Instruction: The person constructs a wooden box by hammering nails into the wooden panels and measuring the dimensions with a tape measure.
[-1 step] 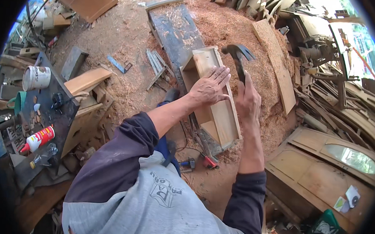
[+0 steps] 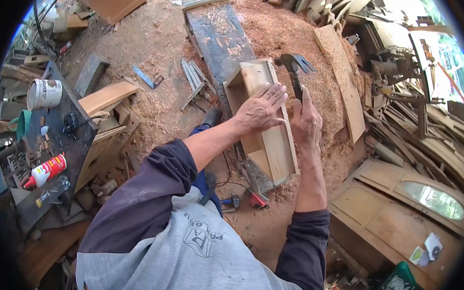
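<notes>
A pale wooden box (image 2: 277, 150), shaped like a drawer, lies across a dark narrow bench (image 2: 219, 31). My left hand (image 2: 261, 109) rests flat on the box's upper board, fingers stretched out and the thumb apart. At the box's right side, my right hand (image 2: 307, 122) is wrapped round the handle of a claw hammer (image 2: 297, 80). The hammer's metal head is by the far right corner of the box, its claw pointing right. Whether the head touches the wood I cannot tell.
Sawdust and shavings heap up around the bench. A dark side table (image 2: 77, 103) on the left holds a white tub (image 2: 44, 94), a red-and-white bottle (image 2: 48, 171) and a clear bottle (image 2: 55, 191). Panelled wooden doors (image 2: 381, 205) lie right. A red tool (image 2: 258, 201) sits near the bench's near end.
</notes>
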### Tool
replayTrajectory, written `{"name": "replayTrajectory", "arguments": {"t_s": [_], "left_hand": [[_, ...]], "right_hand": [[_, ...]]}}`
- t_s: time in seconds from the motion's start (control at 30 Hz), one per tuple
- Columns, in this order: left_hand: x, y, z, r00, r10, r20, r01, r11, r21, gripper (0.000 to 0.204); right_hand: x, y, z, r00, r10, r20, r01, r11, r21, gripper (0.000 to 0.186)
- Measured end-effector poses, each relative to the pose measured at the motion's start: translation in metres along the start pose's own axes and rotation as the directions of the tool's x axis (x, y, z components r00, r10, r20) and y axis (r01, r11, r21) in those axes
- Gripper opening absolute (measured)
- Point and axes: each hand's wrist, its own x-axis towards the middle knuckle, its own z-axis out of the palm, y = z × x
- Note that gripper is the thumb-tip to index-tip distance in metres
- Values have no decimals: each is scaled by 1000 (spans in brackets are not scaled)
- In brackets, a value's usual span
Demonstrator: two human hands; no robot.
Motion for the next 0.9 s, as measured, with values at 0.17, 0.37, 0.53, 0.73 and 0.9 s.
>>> {"name": "replayTrajectory", "arguments": {"t_s": [0.17,0.37,0.53,0.73,0.9], "left_hand": [[-1,-2,-7,999,-30,-11,29,996,-88,77],[-1,-6,-4,1000,-24,-16,23,998,-61,78],[-2,-9,-8,997,-36,62,39,998,-49,77],[2,-8,-5,996,-25,88,24,1000,13,75],[2,-8,-7,999,-20,47,22,999,-47,73]], "right_hand": [[17,13,29,988,-152,6,152,988,1,41],[10,4,25,989,-79,-128,88,994,71,44],[23,5,24,991,-136,3,136,991,-3,49],[4,8,37,996,-56,74,66,989,-135,48],[12,-8,16,972,-153,-179,169,982,79,48]]}}
